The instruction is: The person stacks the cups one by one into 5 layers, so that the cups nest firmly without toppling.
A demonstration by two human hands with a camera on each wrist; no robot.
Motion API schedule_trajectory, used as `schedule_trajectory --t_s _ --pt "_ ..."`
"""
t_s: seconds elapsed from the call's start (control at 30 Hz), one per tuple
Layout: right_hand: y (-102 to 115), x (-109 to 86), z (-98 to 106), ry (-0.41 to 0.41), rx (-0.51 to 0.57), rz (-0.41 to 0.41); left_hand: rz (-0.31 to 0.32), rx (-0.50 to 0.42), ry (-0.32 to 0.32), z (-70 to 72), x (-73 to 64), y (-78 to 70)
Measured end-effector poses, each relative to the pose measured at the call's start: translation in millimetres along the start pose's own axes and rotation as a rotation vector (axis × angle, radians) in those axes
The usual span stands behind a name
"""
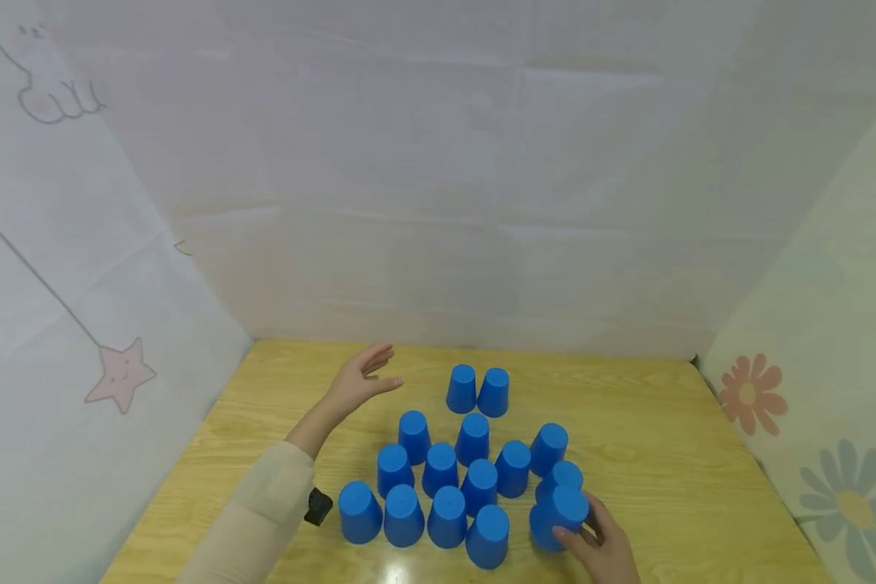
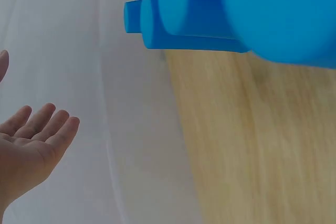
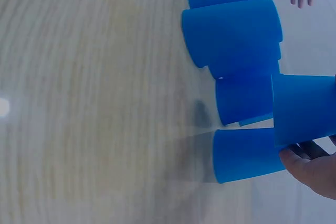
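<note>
My right hand (image 1: 604, 545) grips a blue plastic cup (image 1: 569, 507), mouth down, at the right front of the group. In the right wrist view this held cup (image 3: 304, 108) is raised off the table, its rim overlapping the base of a standing cup (image 3: 244, 156). My thumb (image 3: 304, 166) lies along its side. The left hand (image 1: 358, 385) hovers over the table's left part, fingers extended and nothing in it, beside two upturned cups (image 1: 463, 389) at the back. In the left wrist view, that hand (image 2: 31, 153) shows its palm.
Several more upturned blue cups (image 1: 447, 519) stand in close rows on the wooden table (image 1: 672, 454). White cloth walls (image 1: 438, 203) enclose the table at the back and both sides. A black strap piece (image 1: 318, 507) sits at the left sleeve.
</note>
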State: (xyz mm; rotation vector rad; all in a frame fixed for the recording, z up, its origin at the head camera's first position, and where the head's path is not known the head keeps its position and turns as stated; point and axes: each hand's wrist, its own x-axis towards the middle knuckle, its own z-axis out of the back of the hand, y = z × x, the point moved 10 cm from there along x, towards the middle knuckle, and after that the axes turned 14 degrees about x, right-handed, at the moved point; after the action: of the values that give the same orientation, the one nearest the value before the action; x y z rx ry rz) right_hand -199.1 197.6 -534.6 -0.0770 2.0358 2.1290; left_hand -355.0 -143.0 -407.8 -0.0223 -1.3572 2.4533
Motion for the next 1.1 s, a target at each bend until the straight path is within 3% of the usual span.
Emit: schedule_trajectory --t_s 0.1,0.27,0.5,0.77,1.1 --pt "20 -3.3 -3 0.014 0.003 0.025 0.025 0.002 -0.008 4.4 -16.2 8.5" --pt "34 -1.4 0 0.035 -0.077 0.009 0.063 0.001 -0.028 8.9 -42.2 23.2" --pt "52 -2.4 3 0.039 -0.095 0.008 0.113 -0.029 -0.065 8.7 -73.0 40.9" --pt "71 3.8 5 0.073 -0.104 0.061 0.186 -0.095 -0.051 -12.0 -102.8 52.5" --pt "109 16.2 3 0.118 -0.132 0.286 0.267 -0.014 -0.002 -38.3 -130.6 63.3"
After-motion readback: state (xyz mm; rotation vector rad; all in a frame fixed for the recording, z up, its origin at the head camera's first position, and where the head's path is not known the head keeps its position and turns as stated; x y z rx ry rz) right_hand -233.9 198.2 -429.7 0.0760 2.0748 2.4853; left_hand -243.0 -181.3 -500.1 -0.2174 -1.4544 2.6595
